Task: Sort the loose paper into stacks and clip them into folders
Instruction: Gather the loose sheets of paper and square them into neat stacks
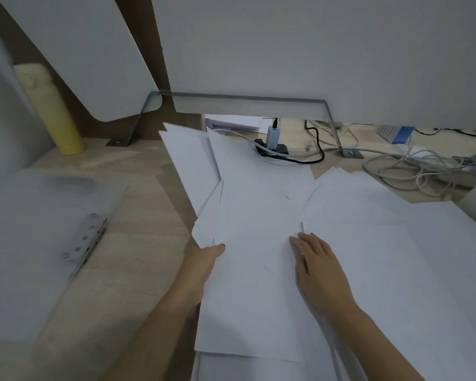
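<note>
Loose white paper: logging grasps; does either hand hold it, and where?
Left hand pinches the loose white paper at its left edge; right hand rests flat on it.

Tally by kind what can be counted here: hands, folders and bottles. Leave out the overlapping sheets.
Hands: 2, the left hand gripping the paper and the right hand flat on it
Clear folder: 1
Yellow bottle: 1
Total: 4

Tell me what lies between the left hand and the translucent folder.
Only bare wooden desk separates the left hand and the folder, seen in the head view.
</note>
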A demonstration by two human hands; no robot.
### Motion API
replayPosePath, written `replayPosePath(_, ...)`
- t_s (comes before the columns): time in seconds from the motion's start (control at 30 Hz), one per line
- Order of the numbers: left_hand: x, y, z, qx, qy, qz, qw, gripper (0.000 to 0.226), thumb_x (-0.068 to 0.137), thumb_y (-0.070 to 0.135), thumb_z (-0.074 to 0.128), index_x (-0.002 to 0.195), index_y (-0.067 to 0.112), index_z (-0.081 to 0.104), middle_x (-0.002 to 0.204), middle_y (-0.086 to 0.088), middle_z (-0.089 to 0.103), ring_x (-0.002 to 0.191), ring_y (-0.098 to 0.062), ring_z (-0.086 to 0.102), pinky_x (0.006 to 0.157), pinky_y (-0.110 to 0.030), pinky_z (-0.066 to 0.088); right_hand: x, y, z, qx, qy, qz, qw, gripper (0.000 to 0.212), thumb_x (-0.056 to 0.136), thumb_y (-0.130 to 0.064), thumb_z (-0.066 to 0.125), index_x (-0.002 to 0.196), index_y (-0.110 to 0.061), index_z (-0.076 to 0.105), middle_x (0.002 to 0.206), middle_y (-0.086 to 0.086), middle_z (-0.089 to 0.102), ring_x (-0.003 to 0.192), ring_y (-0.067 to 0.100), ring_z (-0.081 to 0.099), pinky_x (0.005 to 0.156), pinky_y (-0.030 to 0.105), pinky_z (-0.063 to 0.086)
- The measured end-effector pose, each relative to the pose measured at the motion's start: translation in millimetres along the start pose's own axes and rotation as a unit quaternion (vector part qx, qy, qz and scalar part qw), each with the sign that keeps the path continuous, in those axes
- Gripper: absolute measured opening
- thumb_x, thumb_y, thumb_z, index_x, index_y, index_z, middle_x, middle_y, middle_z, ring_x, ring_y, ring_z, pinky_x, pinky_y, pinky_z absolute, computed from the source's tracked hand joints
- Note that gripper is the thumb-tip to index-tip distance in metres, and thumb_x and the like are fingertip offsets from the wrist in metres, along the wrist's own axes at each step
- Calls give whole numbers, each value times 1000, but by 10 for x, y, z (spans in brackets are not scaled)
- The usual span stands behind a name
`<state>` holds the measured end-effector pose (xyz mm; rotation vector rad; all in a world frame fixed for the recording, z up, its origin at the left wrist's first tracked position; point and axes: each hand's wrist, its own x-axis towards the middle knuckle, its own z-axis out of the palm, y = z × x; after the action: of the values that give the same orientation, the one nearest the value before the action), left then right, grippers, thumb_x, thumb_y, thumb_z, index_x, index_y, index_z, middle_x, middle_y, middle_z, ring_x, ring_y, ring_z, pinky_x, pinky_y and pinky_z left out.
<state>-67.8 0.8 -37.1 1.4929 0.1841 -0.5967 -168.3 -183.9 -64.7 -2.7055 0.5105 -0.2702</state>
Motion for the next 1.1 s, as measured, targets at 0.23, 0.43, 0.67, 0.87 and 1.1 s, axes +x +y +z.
replayPosePath(0.23, -122, 94, -339, -34, -19, 52, 998, 41, 89, 4, 55, 129, 14, 52, 122, -11, 63, 111, -31, 60, 101, -52, 43, 6, 33, 6, -32, 4, 2, 999, 49, 95, -12, 36, 144, -20, 31, 153, -1, 27, 144, 18, 17, 116, 25, 9)
replayPosePath(0.43, -166, 86, -487, -56, -25, 80, 995, 44, 87, 3, 58, 130, 13, 52, 123, -8, 64, 111, -28, 61, 98, -46, 46, -7, 5, 32, -8, -11, -18, 1000, 49, 95, -13, 37, 143, -21, 32, 154, -1, 26, 144, 17, 16, 115, 24, 2)
replayPosePath(0.67, -158, 149, -600, -63, -5, 110, 992, 30, 90, 1, 52, 115, 16, 60, 98, 2, 72, 85, -15, 70, 71, -30, 54, -38, -38, -1, 25, -21, -12, 999, 48, 95, -14, 39, 142, -22, 35, 153, -4, 27, 143, 13, 17, 117, 24, 7)
replayPosePath(0.87, -125, 106, -829, -45, 25, 97, 994, 33, 90, 1, 52, 120, 14, 55, 110, -6, 66, 100, -27, 62, 86, -39, 49, -75, -74, -96, 67, 5, 17, 998, 44, 96, -19, 40, 140, -19, 39, 149, 1, 33, 136, 17, 28, 107, 19, 18)
replayPosePath(1.1, -146, 76, -1081, -63, 71, 119, 988, 32, 90, -2, 51, 118, 13, 54, 104, -4, 64, 90, -21, 61, 80, -34, 47, -121, 3, -250, 66, -29, 112, 991, 61, 90, -44, 48, 144, -25, 28, 155, 0, 19, 142, 20, 18, 114, 35, 20)
